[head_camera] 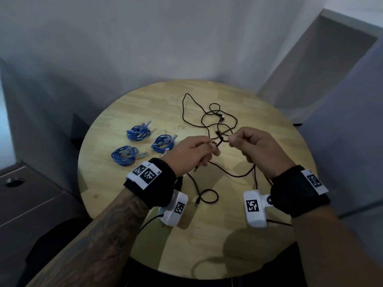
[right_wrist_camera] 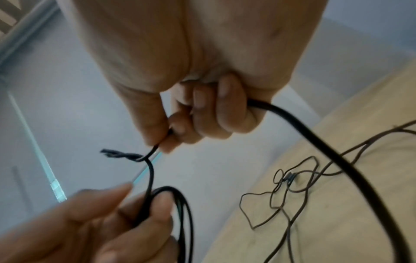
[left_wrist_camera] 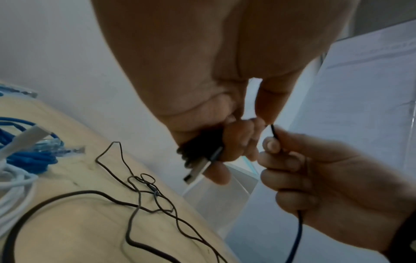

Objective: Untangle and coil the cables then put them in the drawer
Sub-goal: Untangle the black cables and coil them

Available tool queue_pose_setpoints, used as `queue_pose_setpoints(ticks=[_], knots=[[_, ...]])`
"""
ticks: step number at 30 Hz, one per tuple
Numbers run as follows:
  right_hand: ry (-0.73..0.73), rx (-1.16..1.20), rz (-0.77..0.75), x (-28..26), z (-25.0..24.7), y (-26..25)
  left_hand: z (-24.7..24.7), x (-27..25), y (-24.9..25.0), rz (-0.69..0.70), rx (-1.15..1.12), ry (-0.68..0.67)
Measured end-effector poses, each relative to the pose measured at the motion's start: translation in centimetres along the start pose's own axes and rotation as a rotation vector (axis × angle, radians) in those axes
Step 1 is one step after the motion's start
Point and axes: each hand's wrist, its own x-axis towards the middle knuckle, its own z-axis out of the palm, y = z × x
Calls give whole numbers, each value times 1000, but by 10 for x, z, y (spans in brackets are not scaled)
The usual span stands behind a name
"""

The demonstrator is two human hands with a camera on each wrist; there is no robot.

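Note:
A thin black cable point(head_camera: 209, 117) lies tangled in loops on the round wooden table point(head_camera: 128, 104) beyond my hands. My left hand point(head_camera: 193, 154) is curled around a bunch of this cable and its USB plug point(left_wrist_camera: 198, 170). My right hand point(head_camera: 251, 146) pinches a strand point(right_wrist_camera: 149, 170) between thumb and forefinger, with more cable point(right_wrist_camera: 315, 142) running out of its curled fingers. Both hands are held close together above the table's middle. Slack cable point(head_camera: 209, 196) droops below them onto the wood. Three coiled blue cables point(head_camera: 138, 132) point(head_camera: 163, 142) point(head_camera: 124, 154) lie at the left.
A grey cabinet with drawer fronts and a round lock point(head_camera: 13, 181) stands at the lower left beside the table. White cable point(left_wrist_camera: 13, 186) lies near the blue coils in the left wrist view. Walls close in behind and to the right.

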Motion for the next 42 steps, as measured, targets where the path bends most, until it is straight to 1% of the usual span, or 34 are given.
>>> queue_pose_setpoints(ticks=[3,6,8,10,12,13,16,18,21,23,25,28,30,33,34,36,38,40,42], knots=[[166,-93,-15,5,-5,6,-2,-2,3,-1,131,11],[286,-132,-43,8,-9,8,-12,-2,4,-5,52,88],[321,-84,-25,10,-12,8,-20,-2,4,-7,-44,146],[317,-6,7,10,-15,8,-27,-1,3,-17,-97,208],[287,14,10,8,-17,7,-31,-1,4,-28,-102,237],[257,6,-5,7,-17,6,-32,-2,4,-37,-114,240],[163,-27,-111,5,-16,4,-34,-2,4,-63,-183,230],[170,-33,-151,5,-17,5,-35,-2,4,-73,-184,189],[248,-40,-151,9,-18,11,-30,-4,4,-125,-185,33],[274,-60,-105,12,-17,15,-25,-6,7,-178,-298,-91],[266,-57,-61,15,-17,18,-24,-8,12,-210,-457,-170],[205,-1,-5,15,-15,17,-28,-9,16,-174,-715,-208],[111,28,35,13,-12,15,-30,-9,17,-137,-887,-175],[-22,-86,58,6,-1,13,-27,-7,18,-50,-1126,-120],[-66,-134,52,3,5,12,-24,-5,18,-22,-1187,-83],[-165,-166,32,-2,20,10,-19,1,14,23,-1229,45],[-240,-197,16,-6,33,5,-14,5,9,43,-1205,180],[-280,-284,12,-9,39,0,-8,8,5,55,-1164,266],[-315,-414,10,-10,37,-3,-3,9,4,61,-1153,316]])
